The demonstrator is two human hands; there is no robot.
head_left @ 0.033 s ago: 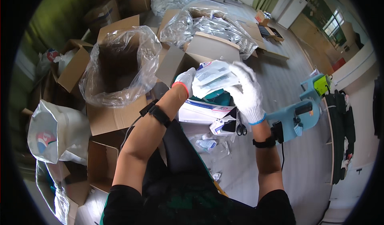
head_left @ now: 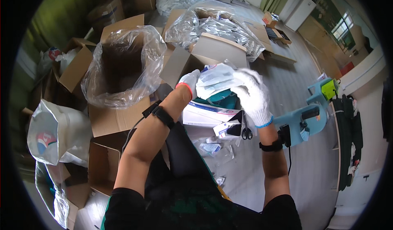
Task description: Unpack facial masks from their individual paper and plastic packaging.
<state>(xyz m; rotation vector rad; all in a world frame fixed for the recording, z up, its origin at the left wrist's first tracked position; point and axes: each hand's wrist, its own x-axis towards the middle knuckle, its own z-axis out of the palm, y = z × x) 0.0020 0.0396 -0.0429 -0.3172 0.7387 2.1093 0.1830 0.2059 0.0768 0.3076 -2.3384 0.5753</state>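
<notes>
Both of my hands wear white knitted gloves, one with a red cuff and one with a blue cuff. Between them, over an open carton [head_left: 208,114], they hold a flat white and pale-blue packet [head_left: 215,80]. My left hand [head_left: 190,82] grips its left edge, fingers partly hidden behind it. My right hand [head_left: 253,97] has thumb and fingers closed on the right edge. Below the packet, teal material [head_left: 221,100] shows in the carton. Black-handled scissors [head_left: 247,133] hang beside the carton, near a small white box [head_left: 225,128].
A large box with a clear plastic liner [head_left: 92,87] stands left; another lined box [head_left: 225,25] holds silvery packets. A white sack [head_left: 71,134] sits at the far left. To the right is a light-blue plastic stool or chair [head_left: 313,119]. Wrappers [head_left: 213,148] lie on the floor.
The packet has tilted slightly and its right part has shifted. My right hand's fingers have moved a little rightward and curled more. My left hand has stayed nearly still.
</notes>
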